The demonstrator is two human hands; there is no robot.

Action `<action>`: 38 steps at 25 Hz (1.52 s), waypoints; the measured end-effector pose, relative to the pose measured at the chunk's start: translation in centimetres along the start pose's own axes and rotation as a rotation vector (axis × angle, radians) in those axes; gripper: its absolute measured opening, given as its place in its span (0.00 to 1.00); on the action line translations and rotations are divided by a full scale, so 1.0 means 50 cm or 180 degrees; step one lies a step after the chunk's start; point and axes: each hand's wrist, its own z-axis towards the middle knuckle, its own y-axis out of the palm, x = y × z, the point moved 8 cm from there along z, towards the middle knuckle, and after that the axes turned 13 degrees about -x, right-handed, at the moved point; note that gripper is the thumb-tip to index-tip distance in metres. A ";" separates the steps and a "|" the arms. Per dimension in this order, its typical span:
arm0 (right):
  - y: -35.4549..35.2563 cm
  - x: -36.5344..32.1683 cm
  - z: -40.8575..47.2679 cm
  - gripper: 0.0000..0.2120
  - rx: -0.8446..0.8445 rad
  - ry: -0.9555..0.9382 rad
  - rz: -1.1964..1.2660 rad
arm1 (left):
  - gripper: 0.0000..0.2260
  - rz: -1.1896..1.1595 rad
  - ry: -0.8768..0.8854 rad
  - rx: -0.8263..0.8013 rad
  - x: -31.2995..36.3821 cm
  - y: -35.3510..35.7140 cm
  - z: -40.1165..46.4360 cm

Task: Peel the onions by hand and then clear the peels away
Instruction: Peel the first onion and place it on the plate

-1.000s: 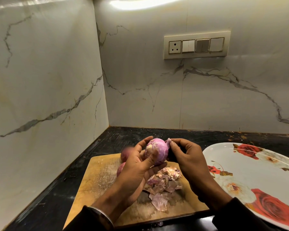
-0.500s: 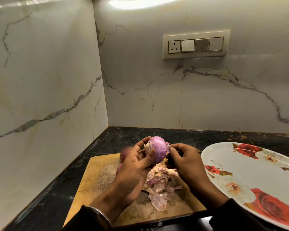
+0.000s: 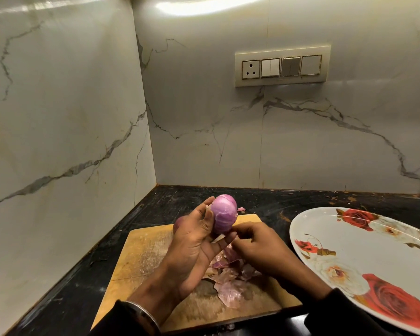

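My left hand holds a mostly peeled purple onion upright above the wooden cutting board. My right hand sits just below the onion and pinches a strip of skin at its lower end. A heap of pink peels lies on the board under both hands. Another unpeeled onion peeks out behind my left hand, mostly hidden.
A large white oval plate with red roses lies on the black counter to the right of the board. Marble walls close the corner at left and back. A socket and switch panel is on the back wall.
My left hand turned the onion and raised it a little. My right hand dropped from the onion's top right side to its lower end, where it now pinches skin.
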 end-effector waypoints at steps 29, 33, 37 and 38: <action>-0.063 -0.051 -0.044 0.09 0.1656 -0.1188 -0.0198 | 0.19 0.0660 0.0106 0.0100 -0.001 -0.004 -0.006; -0.065 -0.041 -0.044 0.08 0.1692 -0.1160 -0.0100 | 0.19 0.0787 0.0112 0.0067 -0.002 -0.004 -0.006; -0.064 -0.026 -0.026 0.09 0.1438 -0.1114 0.0278 | 0.22 0.0925 0.0176 0.0116 0.001 -0.012 -0.004; -0.062 -0.019 -0.018 0.10 0.1298 -0.1062 0.0551 | 0.22 0.0950 0.0190 0.0129 0.002 -0.015 -0.004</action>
